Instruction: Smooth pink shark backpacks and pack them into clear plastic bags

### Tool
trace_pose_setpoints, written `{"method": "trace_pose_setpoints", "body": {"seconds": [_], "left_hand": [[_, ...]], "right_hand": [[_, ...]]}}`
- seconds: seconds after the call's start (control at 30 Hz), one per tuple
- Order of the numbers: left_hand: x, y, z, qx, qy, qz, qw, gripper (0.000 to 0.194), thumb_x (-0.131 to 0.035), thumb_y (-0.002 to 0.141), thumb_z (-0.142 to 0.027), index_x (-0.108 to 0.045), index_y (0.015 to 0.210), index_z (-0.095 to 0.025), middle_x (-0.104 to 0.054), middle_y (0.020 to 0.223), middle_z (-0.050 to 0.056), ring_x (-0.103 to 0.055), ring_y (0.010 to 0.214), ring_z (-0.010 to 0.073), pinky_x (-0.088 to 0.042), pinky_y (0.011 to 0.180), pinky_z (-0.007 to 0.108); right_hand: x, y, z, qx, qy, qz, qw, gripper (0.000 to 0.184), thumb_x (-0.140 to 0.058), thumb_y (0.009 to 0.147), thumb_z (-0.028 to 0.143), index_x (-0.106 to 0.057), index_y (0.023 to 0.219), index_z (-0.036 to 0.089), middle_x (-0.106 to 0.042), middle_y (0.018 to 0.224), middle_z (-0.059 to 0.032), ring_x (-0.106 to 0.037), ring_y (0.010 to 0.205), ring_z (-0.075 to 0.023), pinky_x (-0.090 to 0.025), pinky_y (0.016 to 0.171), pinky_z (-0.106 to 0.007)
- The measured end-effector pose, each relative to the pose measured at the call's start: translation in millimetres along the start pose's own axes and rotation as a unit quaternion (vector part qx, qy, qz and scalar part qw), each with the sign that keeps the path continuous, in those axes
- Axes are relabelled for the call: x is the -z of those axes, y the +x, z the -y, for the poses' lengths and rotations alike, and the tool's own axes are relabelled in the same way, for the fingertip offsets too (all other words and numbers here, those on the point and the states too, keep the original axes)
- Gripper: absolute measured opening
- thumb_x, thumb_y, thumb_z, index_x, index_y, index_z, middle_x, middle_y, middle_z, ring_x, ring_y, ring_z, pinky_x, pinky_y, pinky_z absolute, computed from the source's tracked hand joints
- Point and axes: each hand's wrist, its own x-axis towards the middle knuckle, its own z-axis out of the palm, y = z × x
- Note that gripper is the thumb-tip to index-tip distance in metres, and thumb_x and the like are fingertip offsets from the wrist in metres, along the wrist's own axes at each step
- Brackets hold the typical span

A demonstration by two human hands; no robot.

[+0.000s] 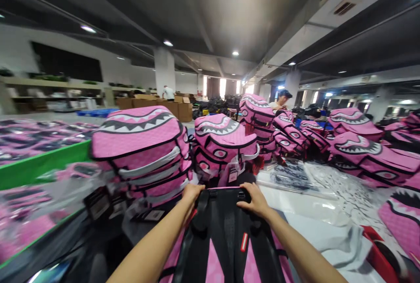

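Note:
A pink and black backpack (226, 226) lies in front of me, its black padded back and straps facing up. My left hand (193, 195) grips its far left corner, fingers curled over the edge. At the far right corner my right hand (255, 200) holds the same edge, thumb on the black side. Just beyond stand a stack of pink backpacks (144, 138) with shark-mouth prints and another shark-print backpack (223, 143) with hang tags. The undersides of my fingers are hidden behind the backpack's edge.
Clear plastic bags (295, 182) lie on the table at right, near more pink backpacks (361, 151). A green-edged bin (46, 165) of wrapped pink items stands left. Cardboard boxes (183, 110) and two people, one a co-worker (282, 99) in a dark cap, are farther back.

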Motion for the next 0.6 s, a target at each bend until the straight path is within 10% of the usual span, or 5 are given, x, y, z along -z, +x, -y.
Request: {"method": "trace_pose_setpoints", "body": {"seconds": [0.23,0.4,0.6], "left_hand": [[-13.3,-4.1,5.3,-0.167,0.208,0.043,0.963,0.03,-0.051,0.089,-0.031,-0.073,0.072,-0.019,-0.074,0.081,0.013,-0.072,0.102,0.036,-0.052,0.09,0.044],[-35.8,-33.8,43.8,-0.454,0.265,0.005,0.851,0.038,-0.052,0.09,-0.038,-0.069,0.12,-0.023,-0.068,0.129,0.013,-0.06,0.126,0.0329,-0.047,0.109,0.05],[-28.6,-91.8,82.4,-0.508,0.262,-0.048,0.819,0.034,-0.053,0.093,-0.028,-0.06,0.125,-0.017,-0.065,0.12,0.015,-0.06,0.116,0.0309,-0.051,0.104,0.049]], "right_hand": [[-11.1,-6.7,0.4,0.038,-0.021,-0.078,0.996,0.06,-0.09,0.071,0.046,-0.061,0.118,0.021,-0.07,0.115,-0.0083,-0.065,0.112,-0.0269,-0.036,0.118,-0.054],[-12.0,-28.6,17.2,0.011,-0.101,-0.115,0.988,0.05,-0.083,0.081,0.041,-0.061,0.121,0.02,-0.068,0.115,-0.0116,-0.062,0.111,-0.029,-0.05,0.103,-0.049],[-13.8,-77.3,46.5,0.01,-0.126,-0.082,0.989,0.044,-0.073,0.089,0.032,-0.058,0.127,0.015,-0.065,0.121,-0.0165,-0.058,0.118,-0.0329,-0.047,0.107,-0.055]]}}
